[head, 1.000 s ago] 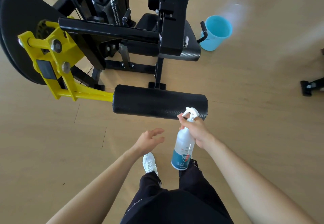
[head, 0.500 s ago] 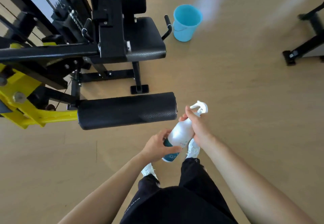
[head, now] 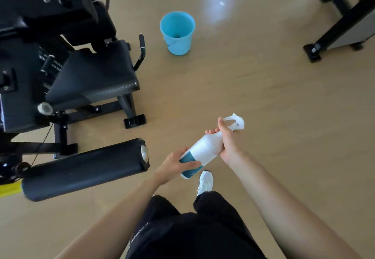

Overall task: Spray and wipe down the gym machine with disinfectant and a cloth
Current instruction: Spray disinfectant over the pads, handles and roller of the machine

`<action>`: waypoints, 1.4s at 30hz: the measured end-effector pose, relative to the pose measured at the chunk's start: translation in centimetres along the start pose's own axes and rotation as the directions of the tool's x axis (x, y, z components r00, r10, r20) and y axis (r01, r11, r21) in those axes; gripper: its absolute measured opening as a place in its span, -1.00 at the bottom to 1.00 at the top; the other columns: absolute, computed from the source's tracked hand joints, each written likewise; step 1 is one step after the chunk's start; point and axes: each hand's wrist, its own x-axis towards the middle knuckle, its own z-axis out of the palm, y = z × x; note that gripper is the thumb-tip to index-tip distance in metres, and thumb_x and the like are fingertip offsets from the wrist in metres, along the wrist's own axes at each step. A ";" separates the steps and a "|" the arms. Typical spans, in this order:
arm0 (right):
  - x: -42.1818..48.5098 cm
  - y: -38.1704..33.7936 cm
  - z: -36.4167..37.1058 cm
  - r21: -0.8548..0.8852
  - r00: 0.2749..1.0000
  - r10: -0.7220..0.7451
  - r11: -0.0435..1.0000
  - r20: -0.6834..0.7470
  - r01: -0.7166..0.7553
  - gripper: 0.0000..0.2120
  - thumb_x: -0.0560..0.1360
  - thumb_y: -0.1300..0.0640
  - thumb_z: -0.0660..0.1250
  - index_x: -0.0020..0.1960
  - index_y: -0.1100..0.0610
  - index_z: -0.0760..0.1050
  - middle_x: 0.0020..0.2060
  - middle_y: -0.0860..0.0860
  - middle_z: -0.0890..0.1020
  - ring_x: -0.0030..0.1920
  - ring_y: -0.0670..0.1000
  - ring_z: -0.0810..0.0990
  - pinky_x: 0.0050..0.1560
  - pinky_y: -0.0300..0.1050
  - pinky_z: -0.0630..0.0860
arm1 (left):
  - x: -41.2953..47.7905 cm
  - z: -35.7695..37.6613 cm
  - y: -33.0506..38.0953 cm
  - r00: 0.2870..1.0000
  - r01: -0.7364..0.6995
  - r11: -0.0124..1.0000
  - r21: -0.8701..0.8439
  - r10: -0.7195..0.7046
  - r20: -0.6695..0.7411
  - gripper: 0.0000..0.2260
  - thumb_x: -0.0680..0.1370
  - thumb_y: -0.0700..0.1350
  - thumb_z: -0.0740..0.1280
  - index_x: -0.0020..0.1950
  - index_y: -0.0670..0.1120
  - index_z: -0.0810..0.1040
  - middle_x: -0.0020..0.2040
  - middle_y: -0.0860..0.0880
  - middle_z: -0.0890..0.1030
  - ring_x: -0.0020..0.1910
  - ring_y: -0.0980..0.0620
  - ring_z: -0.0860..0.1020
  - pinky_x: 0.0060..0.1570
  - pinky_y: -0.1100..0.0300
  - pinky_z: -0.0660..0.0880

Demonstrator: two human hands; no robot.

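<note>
A white spray bottle [head: 205, 150] with a teal label is tilted in front of me, nozzle pointing up and right. My right hand [head: 228, 140] grips its neck just below the white trigger head. My left hand [head: 175, 164] holds the teal base, thumb across the label. The black gym machine [head: 60, 72] fills the left side, with a padded seat [head: 95, 76] and a black foam roller pad [head: 81, 169] close to my left hand. No cloth is in view.
A light blue bucket [head: 178, 33] stands on the wooden floor behind the seat. Another machine's black base [head: 343, 23] sits at the upper right. My white shoe [head: 206, 181] and black trousers are below the bottle.
My view has swung right, shifting the machine leftward. My left hand came up and took the bottle's base, and the bottle tilted from upright to slanted.
</note>
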 end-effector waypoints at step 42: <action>45.4 -45.9 32.0 -0.240 0.937 0.284 0.942 0.202 -0.233 -0.54 0.61 -0.22 0.31 -0.27 0.11 0.43 -0.04 0.11 0.76 -0.01 0.06 0.72 0.17 0.07 0.57 | 46.2 -33.5 31.2 0.920 0.053 0.996 -0.066 -0.074 -0.386 -0.27 0.26 0.22 0.65 0.37 0.02 0.59 0.09 0.09 0.64 0.06 0.10 0.61 0.05 0.14 0.64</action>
